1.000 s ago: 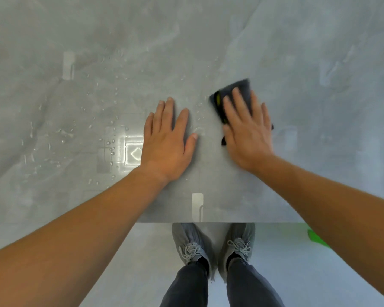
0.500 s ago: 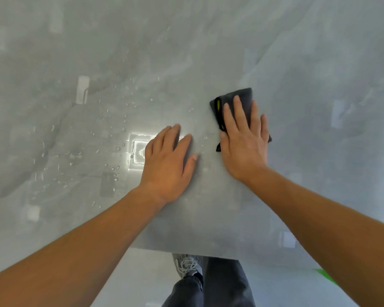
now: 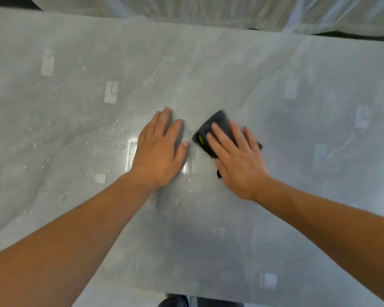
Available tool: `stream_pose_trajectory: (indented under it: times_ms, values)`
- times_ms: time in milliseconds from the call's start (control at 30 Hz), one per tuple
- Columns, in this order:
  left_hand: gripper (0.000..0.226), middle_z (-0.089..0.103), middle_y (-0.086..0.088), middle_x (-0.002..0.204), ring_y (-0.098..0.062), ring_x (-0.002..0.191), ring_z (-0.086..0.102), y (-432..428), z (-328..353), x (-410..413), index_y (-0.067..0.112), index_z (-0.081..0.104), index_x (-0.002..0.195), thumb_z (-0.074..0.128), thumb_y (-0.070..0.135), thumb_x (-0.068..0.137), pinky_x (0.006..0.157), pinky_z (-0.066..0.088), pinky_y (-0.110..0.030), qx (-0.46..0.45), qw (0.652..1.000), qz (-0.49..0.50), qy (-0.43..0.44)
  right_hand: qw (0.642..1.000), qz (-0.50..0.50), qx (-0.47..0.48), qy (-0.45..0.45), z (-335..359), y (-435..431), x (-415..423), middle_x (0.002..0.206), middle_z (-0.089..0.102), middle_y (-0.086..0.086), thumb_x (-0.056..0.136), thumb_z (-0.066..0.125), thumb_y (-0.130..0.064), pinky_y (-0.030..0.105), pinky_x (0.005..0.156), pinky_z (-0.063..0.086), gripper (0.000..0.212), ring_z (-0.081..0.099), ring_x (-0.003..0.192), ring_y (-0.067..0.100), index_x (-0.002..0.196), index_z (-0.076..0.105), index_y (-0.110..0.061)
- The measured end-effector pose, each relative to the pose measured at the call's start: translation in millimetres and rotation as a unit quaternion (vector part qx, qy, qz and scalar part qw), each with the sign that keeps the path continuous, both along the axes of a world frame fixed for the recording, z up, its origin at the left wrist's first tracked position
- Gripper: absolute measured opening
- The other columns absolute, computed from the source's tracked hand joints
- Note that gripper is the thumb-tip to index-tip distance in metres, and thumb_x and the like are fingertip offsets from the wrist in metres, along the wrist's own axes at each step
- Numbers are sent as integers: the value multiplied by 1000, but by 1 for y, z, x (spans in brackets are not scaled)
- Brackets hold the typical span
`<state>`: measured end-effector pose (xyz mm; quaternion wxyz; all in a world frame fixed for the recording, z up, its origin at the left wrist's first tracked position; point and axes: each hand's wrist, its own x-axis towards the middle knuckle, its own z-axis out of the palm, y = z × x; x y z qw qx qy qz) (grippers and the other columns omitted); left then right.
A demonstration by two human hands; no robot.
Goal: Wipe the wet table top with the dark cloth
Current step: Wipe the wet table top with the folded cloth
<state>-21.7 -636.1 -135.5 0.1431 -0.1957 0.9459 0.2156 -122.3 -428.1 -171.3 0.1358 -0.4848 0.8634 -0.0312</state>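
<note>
Head view shows the dark cloth (image 3: 218, 118) lying flat on the desk (image 3: 297, 196), pinned under the straight, spread fingers of the right hand (image 3: 237, 160); its far edge and left corner poke out beyond the fingertips; the left hand (image 3: 160, 156) rests flat and open just beside it, holding nothing. Soft, light and limp, the cloth will likely bunch unless pressed from above with a flat palm; droplets (image 3: 116, 129) lie left of both hands, probably not yet wiped.

2 bare forearms (image 3: 80, 227); seemingly dark trousers (image 3: 175, 302) below.
</note>
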Motion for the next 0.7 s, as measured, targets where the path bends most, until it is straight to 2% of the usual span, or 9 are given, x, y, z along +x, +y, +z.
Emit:
stream_pose_trajectory:
  times_ms: [67, 100, 200, 267, 333, 400, 500, 567, 700]
  values:
    - [59, -2, -9, 169, -27, 155, -5, -7, -2, -18, 22, 20, 158, 32, 46, 104, 122, 3, -43, -13, 1000, -7, -8, 996, 88, 13, -6, 1, 16, -18, 167, 17, -1, 103, 30, -38, 57, 122, 11, 57, 10, 153, 34, 158, 26, -23]
    - [61, -3, -9, 169, -27, 155, -6, -10, -2, -28, 22, 18, 158, 32, 46, 104, 122, 2, -44, -19, 1000, -7, -9, 996, 88, 14, -6, 1, 18, -34, 167, 17, -2, 103, 28, -39, 56, 123, 10, 57, 10, 154, 32, 158, 26, -25]
    - [63, -9, -9, 168, -27, 154, -11, -16, -6, -55, 24, 11, 160, 29, 49, 104, 122, -3, -43, -39, 999, -18, -18, 998, -69, -7, -15, -3, 2, -85, 168, 11, -6, 102, 28, -38, 49, 124, 0, 57, 5, 154, 28, 158, 21, -28]
    - [65, -10, -9, 168, -28, 154, -13, -17, -9, -70, 24, 9, 160, 27, 51, 104, 122, -4, -43, -40, 998, -26, -31, 983, -184, -17, -21, -4, -19, -107, 168, 6, -5, 103, 30, -36, 48, 123, -3, 59, 1, 154, 29, 159, 17, -28]
    - [65, -10, -9, 168, -28, 154, -14, -19, -14, -76, 24, 9, 160, 25, 53, 103, 122, -4, -44, -39, 998, -33, -49, 974, -225, -17, -12, -3, -35, -103, 168, 4, -4, 103, 31, -35, 51, 124, -1, 60, 0, 154, 31, 160, 15, -27]
    - [66, -9, -8, 168, -28, 154, -14, -18, -16, -75, 25, 11, 160, 25, 54, 102, 122, -4, -45, -38, 998, -28, -51, 982, -186, -13, -23, -1, -34, -84, 168, 4, -3, 103, 31, -36, 53, 123, 1, 60, -1, 154, 32, 160, 15, -25]
    - [66, -10, -7, 169, -27, 154, -15, -17, -14, -76, 26, 12, 160, 23, 55, 102, 122, -5, -44, -19, 999, -19, -46, 999, -40, 14, -26, 2, -8, -78, 168, 9, -3, 102, 26, -38, 53, 124, 4, 59, 2, 154, 31, 159, 19, -25]
    - [65, -10, -7, 168, -27, 154, -15, -18, -13, -79, 26, 13, 160, 22, 55, 102, 122, -6, -43, -10, 999, -22, -42, 999, -27, 16, -21, 3, -7, -107, 167, 13, -5, 101, 25, -40, 52, 123, 7, 58, 6, 154, 29, 158, 22, -28]
    - [68, -6, -9, 169, -28, 154, -12, -21, -16, -76, 25, 16, 160, 17, 58, 99, 122, -5, -42, -10, 999, -31, -15, 973, -226, -23, -29, 0, -61, -151, 168, 4, -7, 103, 30, -38, 49, 124, 1, 58, -1, 154, 27, 159, 15, -31]
